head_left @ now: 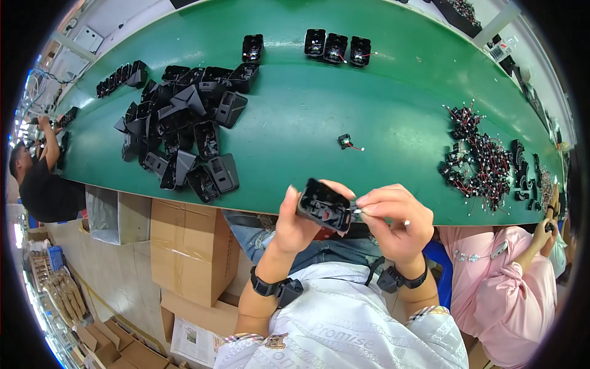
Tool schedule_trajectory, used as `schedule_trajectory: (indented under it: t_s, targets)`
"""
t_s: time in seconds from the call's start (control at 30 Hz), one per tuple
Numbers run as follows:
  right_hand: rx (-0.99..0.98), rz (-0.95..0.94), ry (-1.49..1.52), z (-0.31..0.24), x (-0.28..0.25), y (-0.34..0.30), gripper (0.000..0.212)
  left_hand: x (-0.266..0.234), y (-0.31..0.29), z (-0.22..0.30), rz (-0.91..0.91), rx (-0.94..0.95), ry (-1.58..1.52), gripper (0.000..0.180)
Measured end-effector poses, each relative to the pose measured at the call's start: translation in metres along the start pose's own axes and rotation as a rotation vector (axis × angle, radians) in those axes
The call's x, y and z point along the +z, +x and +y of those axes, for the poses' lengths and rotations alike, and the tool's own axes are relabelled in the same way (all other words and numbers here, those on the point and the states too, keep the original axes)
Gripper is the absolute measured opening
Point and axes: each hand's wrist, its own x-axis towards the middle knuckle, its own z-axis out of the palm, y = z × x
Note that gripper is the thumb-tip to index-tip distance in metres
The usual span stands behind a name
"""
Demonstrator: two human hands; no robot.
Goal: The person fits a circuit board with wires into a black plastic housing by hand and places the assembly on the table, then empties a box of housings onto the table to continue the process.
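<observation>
My left hand (287,226) grips a black plastic housing (321,204) above the table's near edge, its hollow side facing up and small parts visible inside. At the housing's right end, my right hand (399,220) pinches a small white wire connector (356,211) between thumb and fingertips. Whether that connector's wire runs into the housing is too small to tell. Beyond my hands, a small black part with red and black wires (345,142) lies alone on the green table (289,123).
Left of my hands lies a heap of black housings (178,123). More housings (335,48) stand at the far side. To the right is a pile of wired parts (479,160), near a person in pink (504,277). Another person (46,184) works at far left. Cardboard boxes (184,246) stand below.
</observation>
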Motion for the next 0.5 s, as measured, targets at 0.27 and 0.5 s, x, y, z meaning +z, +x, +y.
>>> schedule_trajectory:
  t_s: [0.27, 0.5]
  targets:
    - [-0.24, -0.236, -0.007, -0.003, -0.001, 0.015, 0.023, 0.008, 0.007, 0.019, -0.082, -0.311, -0.193, 0.08]
    - [-0.285, -0.313, -0.06, -0.005, 0.004, 0.017, 0.023, 0.038, 0.008, 0.021, 0.435, -0.222, -0.039, 0.057]
